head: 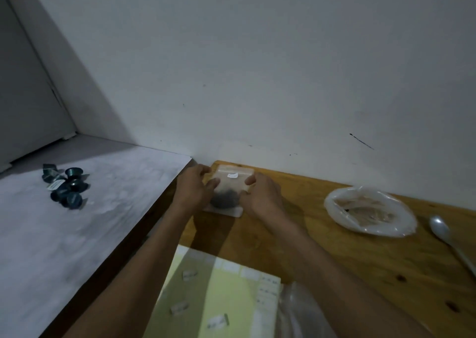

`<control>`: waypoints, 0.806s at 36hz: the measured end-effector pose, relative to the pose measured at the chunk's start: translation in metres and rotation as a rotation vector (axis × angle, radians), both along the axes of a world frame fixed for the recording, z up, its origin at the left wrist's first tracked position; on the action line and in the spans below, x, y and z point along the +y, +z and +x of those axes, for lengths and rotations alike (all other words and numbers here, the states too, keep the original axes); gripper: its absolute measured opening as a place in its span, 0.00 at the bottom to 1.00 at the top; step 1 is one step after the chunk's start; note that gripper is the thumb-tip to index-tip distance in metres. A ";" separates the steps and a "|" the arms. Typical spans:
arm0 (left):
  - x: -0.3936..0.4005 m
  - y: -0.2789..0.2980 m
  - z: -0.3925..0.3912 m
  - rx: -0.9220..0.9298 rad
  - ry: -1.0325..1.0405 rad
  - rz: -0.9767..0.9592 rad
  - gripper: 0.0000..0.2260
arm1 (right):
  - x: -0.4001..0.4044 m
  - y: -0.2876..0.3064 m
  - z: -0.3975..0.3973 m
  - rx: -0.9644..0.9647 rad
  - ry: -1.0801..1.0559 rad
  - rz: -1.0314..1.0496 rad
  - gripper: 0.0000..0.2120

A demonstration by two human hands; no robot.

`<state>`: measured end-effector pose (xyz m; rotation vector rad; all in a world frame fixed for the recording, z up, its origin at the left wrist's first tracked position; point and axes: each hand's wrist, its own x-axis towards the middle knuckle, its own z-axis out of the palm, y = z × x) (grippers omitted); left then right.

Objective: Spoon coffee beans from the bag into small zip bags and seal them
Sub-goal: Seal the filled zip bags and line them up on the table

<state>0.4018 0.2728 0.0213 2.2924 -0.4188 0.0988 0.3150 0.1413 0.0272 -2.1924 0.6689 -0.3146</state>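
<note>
Two hands on one little bag here, which makes sense to me: the small zip bag (pixel 230 186) is lying on the wooden counter (pixel 334 247) up near its far left corner, close to the wall, and you kinda need both sides pinned to run the zip closed. The left hand (pixel 195 189) grips the bag's left edge with curled fingers, the right hand (pixel 261 196) pinches the right edge with the thumb up near the zip strip. Inside is a dark clump, beans I'd guess, sitting low in the bag, with the upper part flat and clear. Whether the strip is actually pressed shut I can't tell, too blurry. Looks like the sealing step to me, since the spoon (pixel 449 239) is parked by the counter's right edge with nobody touching it. Between spoon and hands sits a big plastic bag (pixel 371 212) with its mouth rolled open, brownish stuff in it plus maybe a dark bean or two. At the near edge there's a stack of what look like empty zip bags (pixel 224 299), presumably next in line. Over on the grey surface to the left there's a cluster of dark teal capsules (pixel 67 186), nothing to do with this as far as I can see.
</note>
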 end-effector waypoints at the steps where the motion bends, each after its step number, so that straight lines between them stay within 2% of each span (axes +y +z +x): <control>1: 0.004 0.003 -0.005 -0.009 0.000 -0.002 0.18 | 0.001 0.002 -0.005 -0.015 0.020 0.007 0.18; 6: 0.025 0.014 -0.042 -0.056 -0.023 -0.040 0.17 | 0.006 0.017 -0.039 -0.065 0.105 -0.015 0.11; 10: 0.030 0.021 -0.085 -0.009 -0.110 -0.098 0.17 | 0.000 0.033 -0.082 -0.050 0.176 -0.051 0.05; 12: 0.026 0.025 -0.111 0.011 -0.173 -0.087 0.13 | -0.009 0.042 -0.106 -0.015 0.209 -0.099 0.03; 14: 0.020 0.027 -0.137 0.021 -0.242 -0.053 0.11 | -0.019 0.050 -0.129 0.054 0.242 -0.145 0.06; 23: -0.017 0.018 -0.221 -0.009 -0.412 0.116 0.20 | -0.066 0.063 -0.222 0.347 0.358 -0.226 0.17; 26: -0.030 0.018 -0.241 -0.009 -0.475 0.182 0.20 | -0.080 0.061 -0.245 0.437 0.411 -0.263 0.22; 29: -0.044 0.016 -0.255 0.024 -0.516 0.260 0.20 | -0.089 0.057 -0.259 0.484 0.426 -0.276 0.22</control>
